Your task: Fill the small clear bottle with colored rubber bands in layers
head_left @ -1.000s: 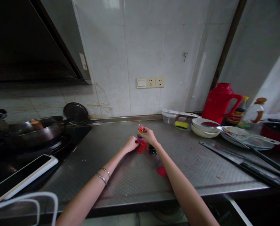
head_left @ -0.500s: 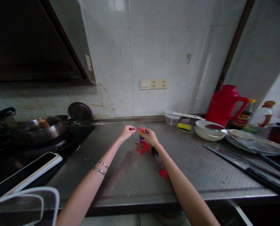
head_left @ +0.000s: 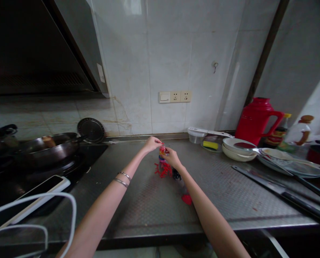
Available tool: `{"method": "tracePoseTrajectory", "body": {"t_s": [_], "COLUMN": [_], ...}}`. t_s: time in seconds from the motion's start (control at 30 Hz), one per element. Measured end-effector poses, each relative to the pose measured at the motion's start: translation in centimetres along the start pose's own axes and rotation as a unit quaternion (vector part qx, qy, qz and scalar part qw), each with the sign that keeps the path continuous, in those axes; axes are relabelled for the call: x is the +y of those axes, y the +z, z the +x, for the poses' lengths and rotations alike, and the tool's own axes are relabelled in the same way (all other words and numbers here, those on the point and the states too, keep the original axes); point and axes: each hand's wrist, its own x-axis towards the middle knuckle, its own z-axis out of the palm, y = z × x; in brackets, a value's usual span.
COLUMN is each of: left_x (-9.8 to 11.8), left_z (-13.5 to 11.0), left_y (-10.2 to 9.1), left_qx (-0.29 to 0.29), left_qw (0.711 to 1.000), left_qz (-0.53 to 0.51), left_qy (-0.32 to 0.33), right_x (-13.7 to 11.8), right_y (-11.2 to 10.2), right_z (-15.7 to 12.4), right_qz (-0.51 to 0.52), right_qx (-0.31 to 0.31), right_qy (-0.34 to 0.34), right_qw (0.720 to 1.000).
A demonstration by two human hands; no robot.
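My right hand is closed round a small clear bottle, which stands upright and shows bands of red, yellow, blue and purple. Above its mouth, my left hand pinches a small red piece; its exact kind is too small to tell. A loose heap of similar red pieces lies on the counter in front of the bottle. Beside my right wrist sits a cluster of small black things, partly hidden by the arm. Nearer to me is a red heart-like object.
On the steel counter, plates, bowls, a cleaver-like long blade and a red thermos occupy the right. A yellow sponge lies near the wall. Left are a pan on the stove and a white cable.
My left hand has moved right and slightly up, bringing the red piece from beside the bottle to over its mouth. My right hand stays on the bottle.
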Motion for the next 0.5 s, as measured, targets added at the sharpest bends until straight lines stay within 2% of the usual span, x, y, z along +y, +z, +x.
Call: {"method": "tracePoseTrajectory", "body": {"t_s": [0.23,0.4,0.5], "left_x": [0.12,0.55,0.26], "left_z": [0.34,0.10,-0.28], "left_y": [0.07,-0.20,-0.23], "left_qx": [-0.016,0.020,0.058], "left_qw": [0.997,0.997,0.998], "left_qz": [0.058,0.057,0.000], "left_qy": [0.041,0.036,0.030], "right_x": [0.09,0.33,0.55], "right_y": [0.06,0.17,0.24], "right_z": [0.04,0.09,0.12], "right_qz": [0.001,-0.003,-0.004], "right_qx": [0.003,0.018,0.018], "right_qy": [-0.003,-0.012,-0.014], "right_qw": [1.000,1.000,1.000]}}
